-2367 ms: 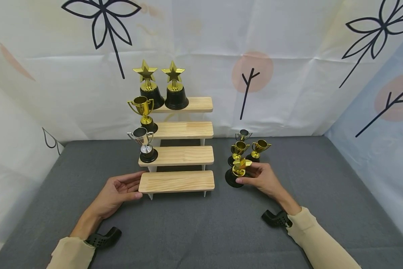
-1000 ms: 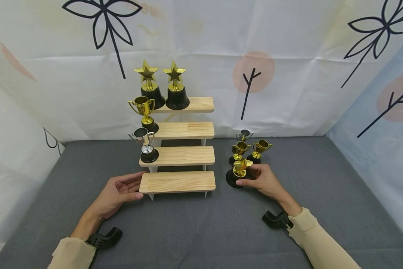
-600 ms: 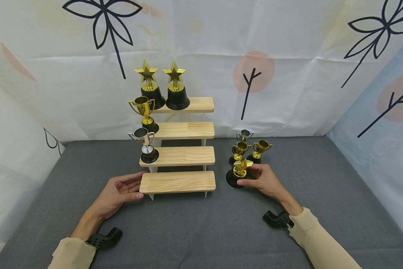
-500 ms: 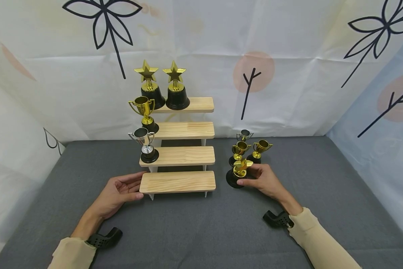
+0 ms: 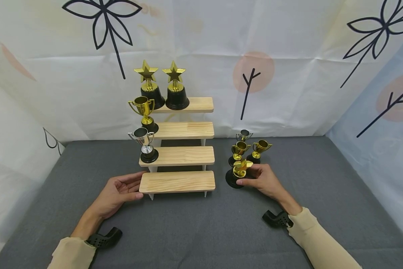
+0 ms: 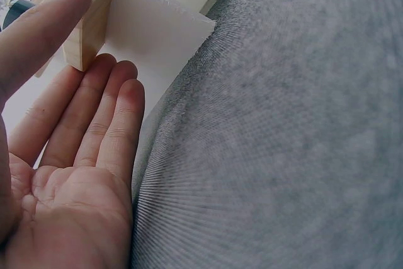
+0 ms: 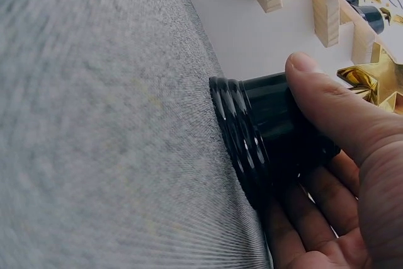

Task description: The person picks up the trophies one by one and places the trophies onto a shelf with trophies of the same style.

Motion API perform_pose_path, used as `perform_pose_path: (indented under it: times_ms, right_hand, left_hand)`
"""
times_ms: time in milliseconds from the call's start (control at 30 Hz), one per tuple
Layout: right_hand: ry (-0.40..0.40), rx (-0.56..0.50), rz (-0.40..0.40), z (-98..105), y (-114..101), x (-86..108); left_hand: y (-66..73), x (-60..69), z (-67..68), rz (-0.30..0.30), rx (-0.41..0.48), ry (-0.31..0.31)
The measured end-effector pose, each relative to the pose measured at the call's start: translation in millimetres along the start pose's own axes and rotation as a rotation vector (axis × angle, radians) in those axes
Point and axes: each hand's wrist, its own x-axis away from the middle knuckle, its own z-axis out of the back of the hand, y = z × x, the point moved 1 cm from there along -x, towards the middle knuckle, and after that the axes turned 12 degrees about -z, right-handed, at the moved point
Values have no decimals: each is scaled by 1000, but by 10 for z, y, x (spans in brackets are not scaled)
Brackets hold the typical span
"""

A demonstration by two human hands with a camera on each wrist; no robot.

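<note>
My right hand (image 5: 263, 181) holds a gold star trophy (image 5: 233, 178) by its black base, which stands on the grey cloth. In the right wrist view, the thumb lies along one side of that base (image 7: 271, 118), with the fingers on the other. My left hand (image 5: 115, 194) is at the left end of the lowest step of a wooden tiered stand (image 5: 177, 182). Its fingers are nearly straight, and the fingertips (image 6: 129, 92) touch the step's end by the white side panel (image 6: 157, 36). On the stand are two star trophies (image 5: 177, 98), a gold cup (image 5: 142, 106) and a silver cup (image 5: 142, 138).
Behind the held trophy are two gold cup trophies (image 5: 240, 148) (image 5: 262, 145) and a silver cup trophy (image 5: 244, 135), close together. The grey cloth (image 5: 194, 231) covers the table. A printed white backdrop (image 5: 204, 33) hangs behind it and at both sides.
</note>
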Motion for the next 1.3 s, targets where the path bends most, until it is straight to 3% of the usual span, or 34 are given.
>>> perform_pose_path:
  times_ms: [667,1300]
  right_hand:
    - [53,-19,-25,93,-151,0]
    - [100,27,-57,181,-340,74]
  left_hand:
    - [-4,9,19,-10,-9,-10]
    - [5,2,0,-1,-3,-4]
